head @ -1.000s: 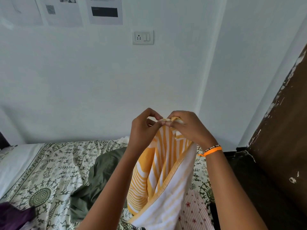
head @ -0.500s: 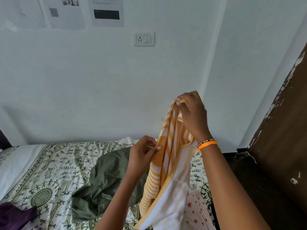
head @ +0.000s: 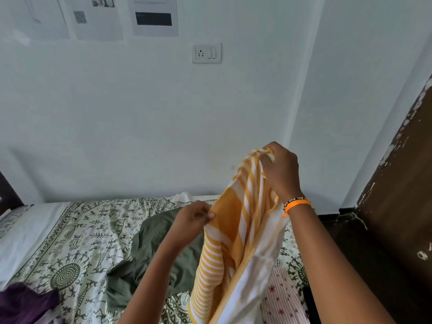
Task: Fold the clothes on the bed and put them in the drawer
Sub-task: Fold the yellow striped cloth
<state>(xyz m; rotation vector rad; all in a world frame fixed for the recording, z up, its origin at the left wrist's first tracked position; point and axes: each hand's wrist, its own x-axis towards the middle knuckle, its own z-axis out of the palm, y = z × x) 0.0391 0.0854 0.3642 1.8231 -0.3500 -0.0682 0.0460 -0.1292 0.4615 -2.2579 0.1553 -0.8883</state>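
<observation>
A yellow and white striped cloth (head: 236,249) hangs in the air over the bed (head: 77,232). My right hand (head: 280,174) grips its top corner, held high near the wall corner. My left hand (head: 195,218) pinches the cloth's left edge lower down, at about bed level. An olive green garment (head: 154,251) lies crumpled on the patterned bedsheet behind my left arm. A purple garment (head: 23,305) sits at the bottom left. A pink striped, flowered cloth (head: 282,298) lies under the hanging cloth at the right. No drawer is in view.
A dark brown wooden panel (head: 402,206) with chipped paint stands at the right, close to my right arm. The pale wall behind the bed carries a switch socket (head: 206,53) and several taped papers (head: 154,16).
My hands, together at the cloth's top a second ago, have parted. The right hand rose with the corner; the left slid down the left edge and holds it there.
</observation>
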